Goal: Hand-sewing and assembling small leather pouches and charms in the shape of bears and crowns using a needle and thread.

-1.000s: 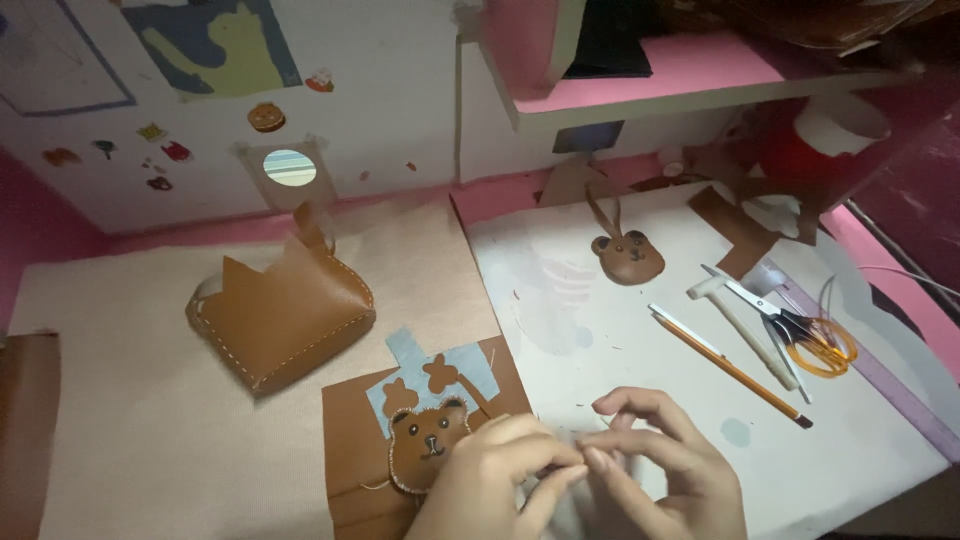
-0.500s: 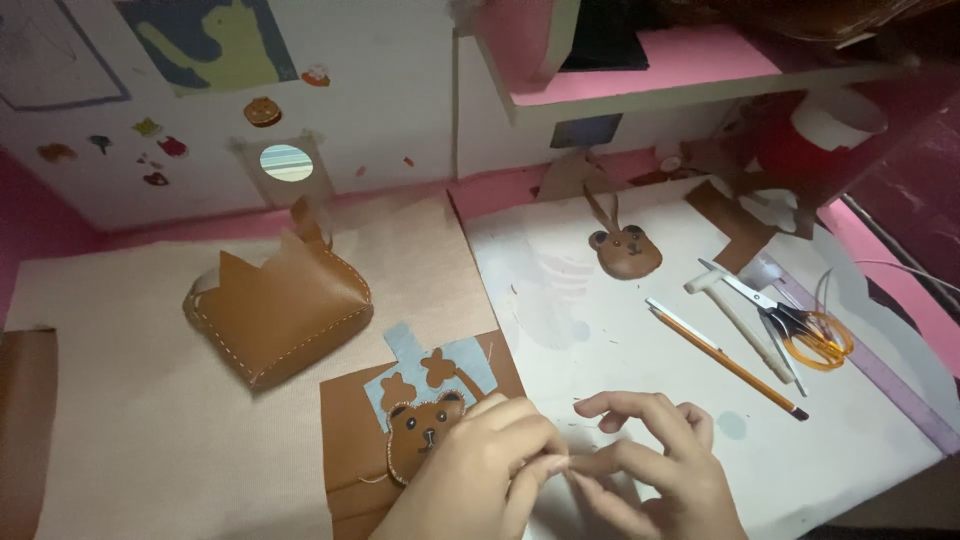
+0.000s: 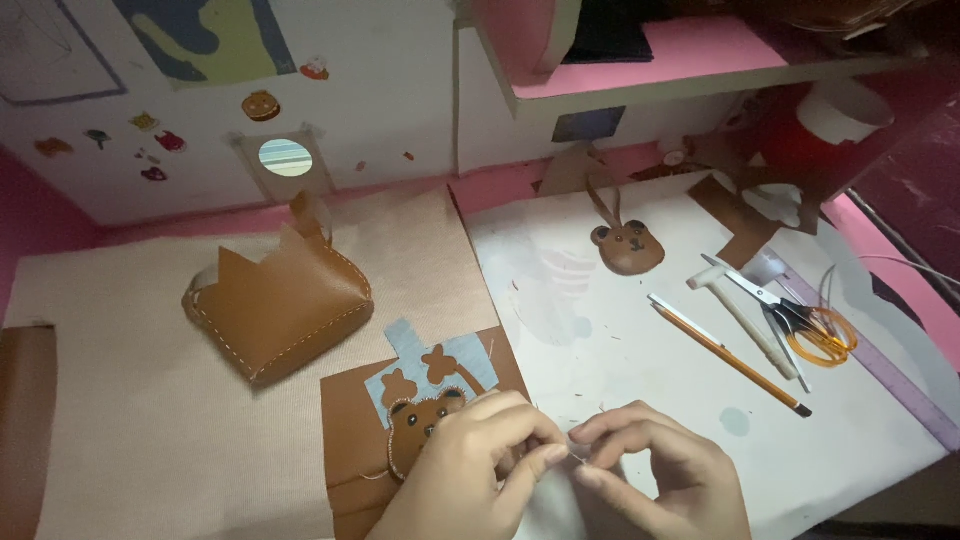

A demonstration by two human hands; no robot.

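At the far left edge of the worktop we see a strip of brown leather, and next to it a brown leather pouch with a zigzag top and light stitches along its side. Lower, a flat brown leather sheet carries a pale blue paper pattern and a small bear face patch. Our left hand is closed in a pinch and lies partly over this patch; since a second ago it has moved a little to the left, so the bear is more covered now. Our right hand is also pinched narrow, its fingertips touching those of the left, and between them we hold a thin light thread; a needle we cannot make out. We judge the sewing on the bear patch is in progress. Further right lie a second bear head, a pencil, a small hammer and scissors with orange handles
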